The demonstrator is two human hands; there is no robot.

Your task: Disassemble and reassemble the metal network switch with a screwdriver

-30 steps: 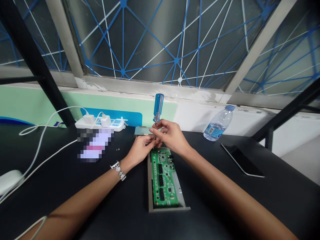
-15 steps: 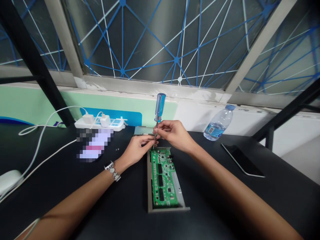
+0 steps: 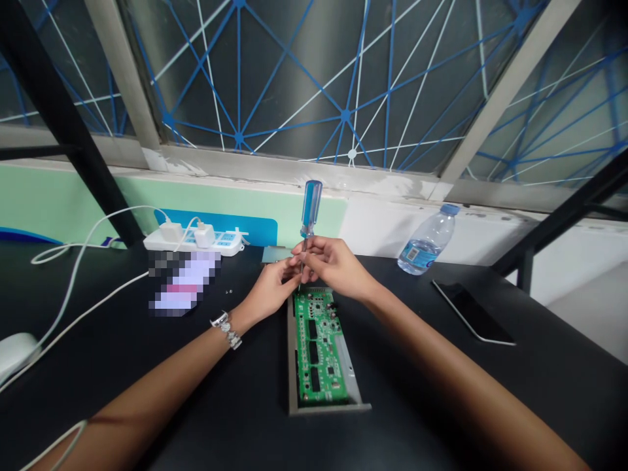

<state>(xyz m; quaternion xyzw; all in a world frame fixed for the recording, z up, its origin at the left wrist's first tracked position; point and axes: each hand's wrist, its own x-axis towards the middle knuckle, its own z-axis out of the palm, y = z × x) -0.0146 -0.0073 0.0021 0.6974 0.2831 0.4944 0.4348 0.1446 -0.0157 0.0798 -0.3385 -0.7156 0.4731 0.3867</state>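
Observation:
A screwdriver (image 3: 311, 206) with a clear blue handle stands nearly upright, its shaft pointing down at the far left corner of a green circuit board (image 3: 321, 356). My right hand (image 3: 336, 265) is closed on the shaft, just below the handle. My left hand (image 3: 269, 288) is also closed, thumb and fingers pinched at the lower shaft; a screw between them, if any, is hidden. The board lies in a grey metal tray (image 3: 293, 366) with a raised left side and front edge. Behind my hands, a flat light plate (image 3: 275, 254) is partly covered.
To the left are a white power strip (image 3: 228, 243) with plugs and cables, a blurred-out phone-like object (image 3: 189, 284), tiny bright parts (image 3: 228, 291) and a white mouse-like object (image 3: 18, 353). A water bottle (image 3: 426, 241) and a dark phone (image 3: 471, 313) lie to the right.
My right hand has shifted slightly left and down, closer to my left hand. The screwdriver has moved a little left with it. The board stays in place.

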